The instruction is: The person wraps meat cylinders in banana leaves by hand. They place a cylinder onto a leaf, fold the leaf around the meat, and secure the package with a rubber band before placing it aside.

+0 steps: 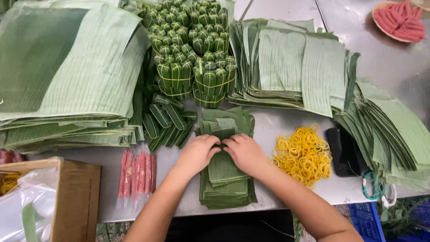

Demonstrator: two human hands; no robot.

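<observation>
**Both hands folding a leaf strip on the near stack**

A steel tabletop carries the work. Far left lies the biggest pile of cut banana leaves; a second wide leaf pile sits far right of centre, with another fanned stack at the right edge. Between them stand tied bundles of wrapped parcels, with loose parcels just in front. Near centre is the small stack of leaf strips, the thing in hand. To its right lies a heap of yellow rubber bands; to its left, pink sticks in clear wrap.

The left hand and right hand rest palm-down on the stack, fingertips meeting at the far end, each grip curled shut on the top strip's folded edge. Both forearms angle inward from the near edge. To fold well, I judge the thumbs should pin the strip flat while the fingers crease along the ribs, not across, so the leaf does not split.
</observation>
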